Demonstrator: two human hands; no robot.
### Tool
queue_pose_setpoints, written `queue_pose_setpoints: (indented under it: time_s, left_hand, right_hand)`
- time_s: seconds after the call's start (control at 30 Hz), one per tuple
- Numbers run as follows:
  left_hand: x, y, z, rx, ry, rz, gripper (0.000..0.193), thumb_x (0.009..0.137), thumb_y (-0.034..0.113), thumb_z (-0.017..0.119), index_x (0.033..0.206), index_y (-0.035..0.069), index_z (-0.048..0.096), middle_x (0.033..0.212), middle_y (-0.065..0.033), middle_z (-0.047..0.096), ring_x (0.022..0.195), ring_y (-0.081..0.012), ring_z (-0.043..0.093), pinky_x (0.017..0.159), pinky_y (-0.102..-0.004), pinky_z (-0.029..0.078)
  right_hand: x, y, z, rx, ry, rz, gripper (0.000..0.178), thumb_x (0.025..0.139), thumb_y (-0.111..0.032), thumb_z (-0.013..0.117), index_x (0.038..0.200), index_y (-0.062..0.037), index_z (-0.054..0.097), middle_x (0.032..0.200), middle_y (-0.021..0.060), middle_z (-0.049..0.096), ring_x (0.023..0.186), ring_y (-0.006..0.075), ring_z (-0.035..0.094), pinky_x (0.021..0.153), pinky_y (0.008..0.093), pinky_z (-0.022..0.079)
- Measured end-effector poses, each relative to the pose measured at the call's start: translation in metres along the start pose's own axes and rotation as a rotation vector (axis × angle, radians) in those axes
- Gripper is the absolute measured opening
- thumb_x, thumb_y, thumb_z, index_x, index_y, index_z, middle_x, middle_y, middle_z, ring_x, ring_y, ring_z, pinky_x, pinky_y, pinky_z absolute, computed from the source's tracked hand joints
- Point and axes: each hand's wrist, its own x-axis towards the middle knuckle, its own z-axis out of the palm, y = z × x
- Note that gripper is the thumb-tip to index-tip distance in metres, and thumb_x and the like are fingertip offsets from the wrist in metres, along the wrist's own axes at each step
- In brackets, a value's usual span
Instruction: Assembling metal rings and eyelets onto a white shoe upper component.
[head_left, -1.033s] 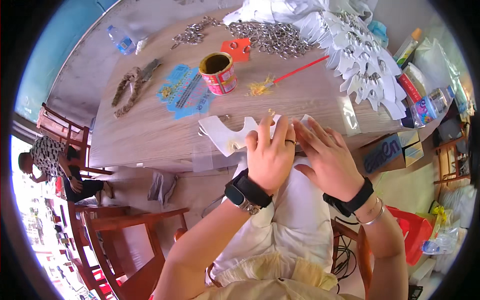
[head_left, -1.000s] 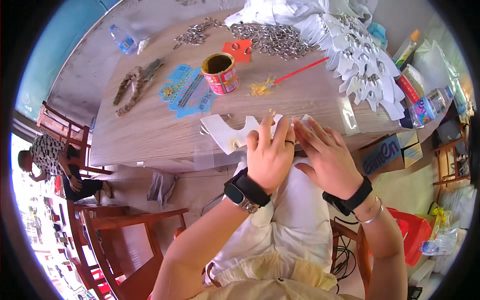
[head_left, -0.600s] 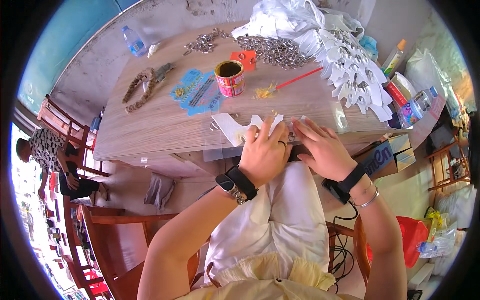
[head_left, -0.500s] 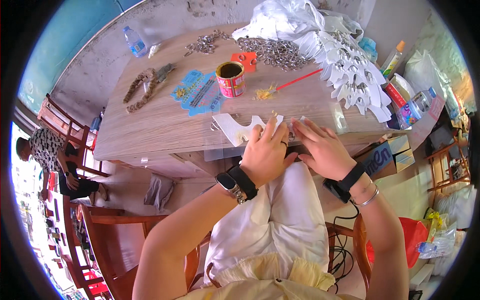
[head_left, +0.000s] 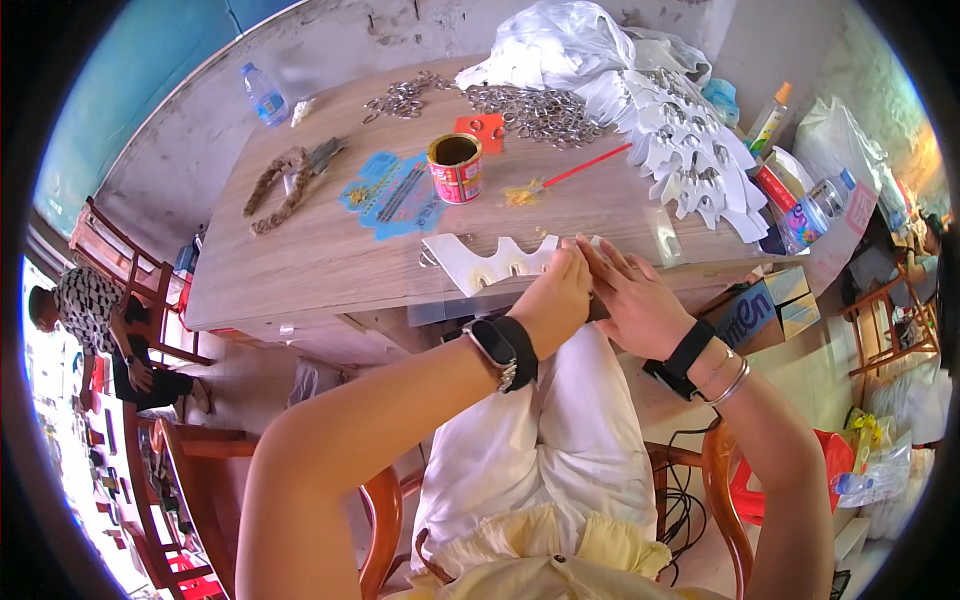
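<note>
Where the white scalloped piece (head_left: 482,269) meets the left hand (head_left: 560,300), bunched fingers cover its right end; the right hand (head_left: 642,305), fingers slightly spread, adjoins; clamping cannot be determined.

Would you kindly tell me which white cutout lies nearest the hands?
The cutout at the near edge of the table, by the left hand; the others overlap farther right.

You are sitting in a seemingly makeshift workshop: metal rings (head_left: 540,117) are lying heaped on a wood-grain table (head_left: 290,235) near overlapping white cutouts (head_left: 690,170), an open tin (head_left: 457,182) and a brush (head_left: 590,164), and a stained wall (head_left: 345,42) is rising behind.
</note>
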Motion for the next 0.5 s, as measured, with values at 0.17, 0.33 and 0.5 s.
queue_pose_setpoints:
  time_s: [0.17,0.33,0.5]
  left_hand:
    - [0.006,0.016,0.012,0.223,0.033,-0.074,0.043,0.082,0.022,0.051,0.110,-0.009,0.061,0.112,-0.0246,0.060,0.111,-0.0412,0.052,0.091,-0.0411,0.038]
    - [0.010,0.022,0.015,0.190,0.051,-0.154,0.044,0.082,0.022,0.049,0.111,-0.009,0.060,0.110,-0.0253,0.060,0.108,-0.0422,0.054,0.088,-0.0411,0.041]
    - [0.010,0.025,0.013,0.145,0.061,-0.219,0.045,0.083,0.023,0.047,0.112,-0.009,0.059,0.109,-0.0247,0.060,0.107,-0.0434,0.054,0.088,-0.0411,0.041]
  right_hand:
    - [0.002,-0.005,-0.001,-0.022,-0.023,0.031,0.084,0.076,-0.023,0.070,0.146,-0.0035,0.027,0.158,0.0071,0.009,0.142,0.0286,0.022,0.108,0.0472,0.029]
    - [0.001,-0.009,0.010,0.039,0.048,0.078,0.077,0.076,-0.019,0.067,0.144,-0.0040,0.032,0.157,0.0075,0.015,0.143,0.0268,0.020,0.109,0.0499,0.023]
    - [0.009,-0.015,0.050,-0.008,0.277,0.227,0.058,0.084,-0.021,0.055,0.139,-0.0076,0.042,0.150,0.0042,0.034,0.139,0.0249,0.029,0.110,0.0478,0.016]
